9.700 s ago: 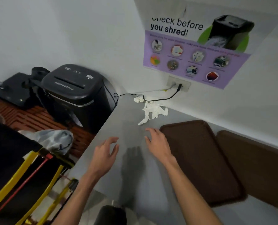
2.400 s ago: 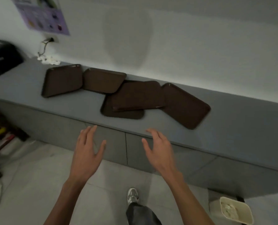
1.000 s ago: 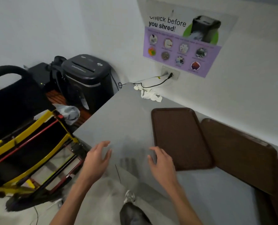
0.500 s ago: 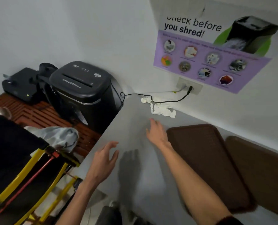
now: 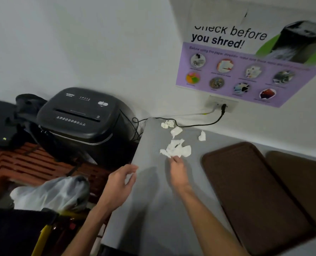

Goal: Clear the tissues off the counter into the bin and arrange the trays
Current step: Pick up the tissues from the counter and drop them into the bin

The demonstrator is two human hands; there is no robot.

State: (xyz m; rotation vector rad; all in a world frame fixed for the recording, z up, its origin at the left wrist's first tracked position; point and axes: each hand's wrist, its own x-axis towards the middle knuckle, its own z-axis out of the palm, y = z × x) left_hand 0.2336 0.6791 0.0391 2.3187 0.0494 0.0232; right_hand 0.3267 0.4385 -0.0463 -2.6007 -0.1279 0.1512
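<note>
1. Gathering the tissues is the step in hand: your right hand (image 5: pixel 178 172) has its fingertips bunched on the near edge of the largest clump (image 5: pixel 175 150), pinching it where it lies on the counter (image 5: pixel 153 209).
2. Three smaller scraps (image 5: pixel 176 131) lie beyond it, nearer the wall and the black cable (image 5: pixel 199 124).
3. Your left hand (image 5: pixel 119 183) hovers at the counter's edge, fingers loosely curled. A white patch shows in it, perhaps a scrap, but the blur means I cannot tell whether it holds anything.
4. Next, you'd want to lift the clump, collect the scraps, then find the bin, which is not in view.
5. Arranging comes later: the nearer tray (image 5: pixel 255 191) and the farther tray (image 5: pixel 301 182) lie untouched to the right of the tissues.
</note>
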